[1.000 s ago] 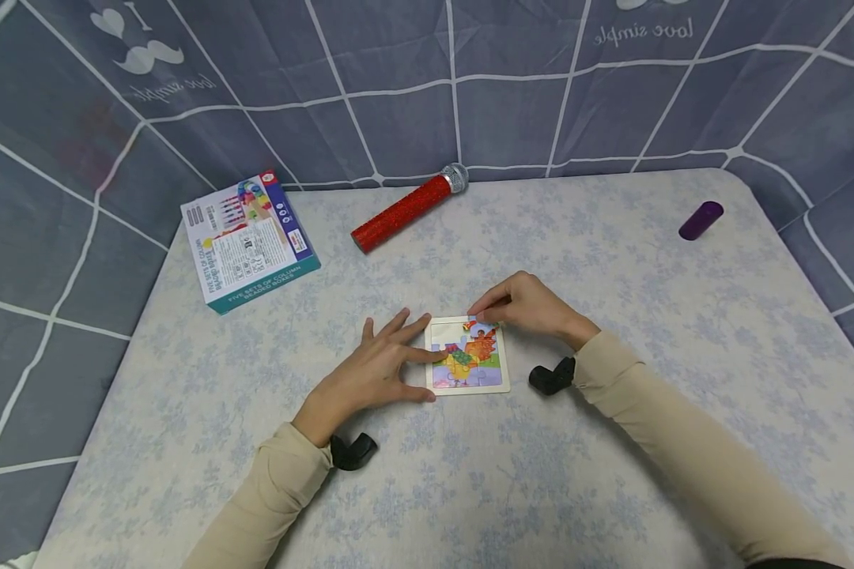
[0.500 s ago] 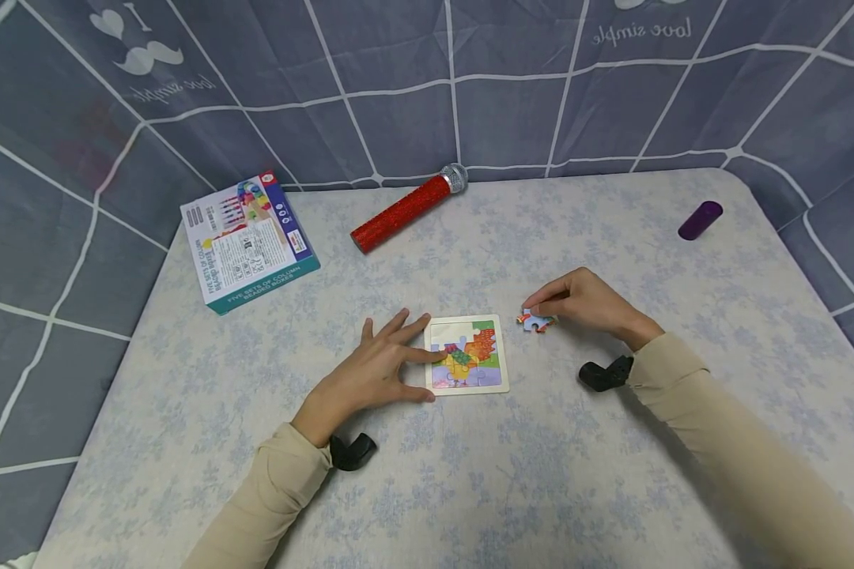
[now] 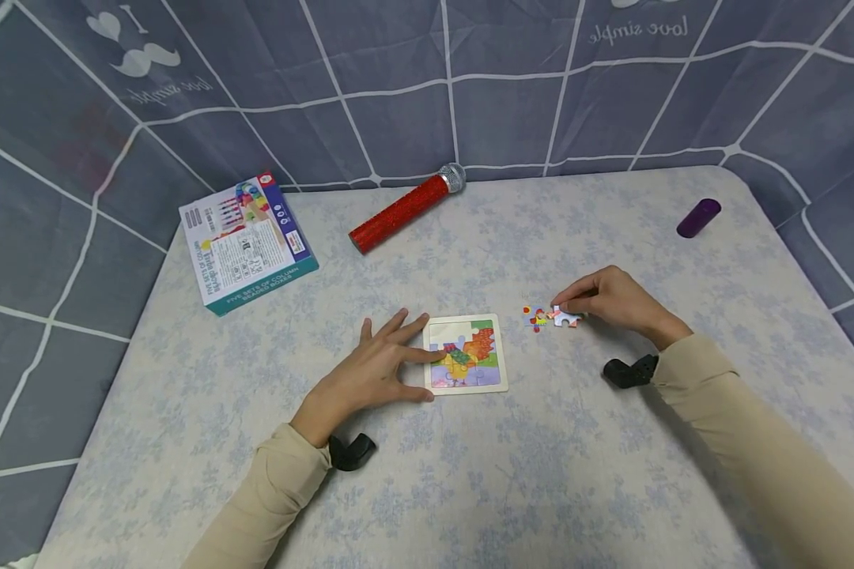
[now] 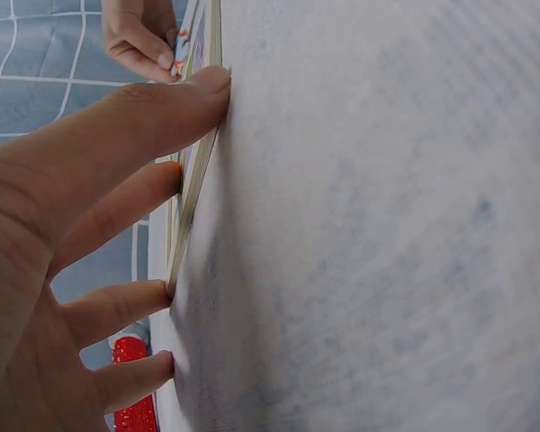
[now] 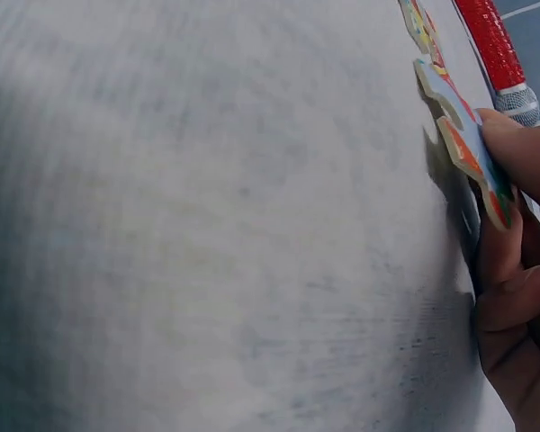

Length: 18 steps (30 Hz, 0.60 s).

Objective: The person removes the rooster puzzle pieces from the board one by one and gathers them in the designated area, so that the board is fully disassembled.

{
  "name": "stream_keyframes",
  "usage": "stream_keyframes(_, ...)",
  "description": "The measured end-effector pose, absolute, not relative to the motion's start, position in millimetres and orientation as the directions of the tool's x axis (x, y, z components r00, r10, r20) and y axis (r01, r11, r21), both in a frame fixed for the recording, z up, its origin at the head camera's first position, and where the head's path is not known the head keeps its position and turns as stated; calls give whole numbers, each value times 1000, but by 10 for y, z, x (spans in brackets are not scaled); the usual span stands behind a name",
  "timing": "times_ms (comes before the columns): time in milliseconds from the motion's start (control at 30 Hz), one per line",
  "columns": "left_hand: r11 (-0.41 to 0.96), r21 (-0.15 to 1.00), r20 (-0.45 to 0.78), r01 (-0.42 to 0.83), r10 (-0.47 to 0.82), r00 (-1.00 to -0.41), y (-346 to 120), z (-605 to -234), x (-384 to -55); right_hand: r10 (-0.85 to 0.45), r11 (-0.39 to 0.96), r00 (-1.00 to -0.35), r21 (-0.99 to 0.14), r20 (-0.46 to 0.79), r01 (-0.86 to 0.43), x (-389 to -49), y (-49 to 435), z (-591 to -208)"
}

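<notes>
A small white-framed jigsaw puzzle (image 3: 489, 371) lies mid-table, its picture partly filled and its upper left showing pale backing. My left hand (image 3: 382, 370) rests at its left side with fingers spread, the index fingertip over the pieces and the thumb at the lower left corner. In the left wrist view the thumb (image 4: 153, 112) touches the frame's edge. To the right of the puzzle, my right hand (image 3: 615, 304) pinches a light-blue puzzle piece (image 3: 565, 318) between thumb and fingers, tilted in the right wrist view. A second, multicoloured puzzle piece (image 3: 535, 318) lies just left of it.
Behind the puzzle lies a red glittery microphone (image 3: 402, 212) with a silver head. A boxed bead set (image 3: 245, 241) stands at the back left, and a small purple cylinder (image 3: 698, 218) lies at the back right. A grey-blue checked curtain (image 3: 398, 126) rises behind the table.
My right hand has moved right from the puzzle's upper right corner, carrying the puzzle piece away. That corner now shows no blue piece. The left hand stays in place.
</notes>
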<state>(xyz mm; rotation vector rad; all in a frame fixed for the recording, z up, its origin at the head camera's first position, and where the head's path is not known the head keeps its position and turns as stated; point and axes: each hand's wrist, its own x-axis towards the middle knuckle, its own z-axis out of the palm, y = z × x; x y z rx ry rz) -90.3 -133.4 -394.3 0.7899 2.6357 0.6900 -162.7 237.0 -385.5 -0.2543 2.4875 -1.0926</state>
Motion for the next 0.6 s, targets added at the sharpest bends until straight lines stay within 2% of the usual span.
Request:
stream_keyframes(333,740,519,-157,428,575,-803,-1330,-3923,-905,-333,711,-924,-694,-189,-114,-1639,2320,-3869)
stream_keyframes(600,740,519,-157,428,575,-803,-1328,-3921,-903,-313,747,-934,-651,-170,-131,-1626,2280,-3862)
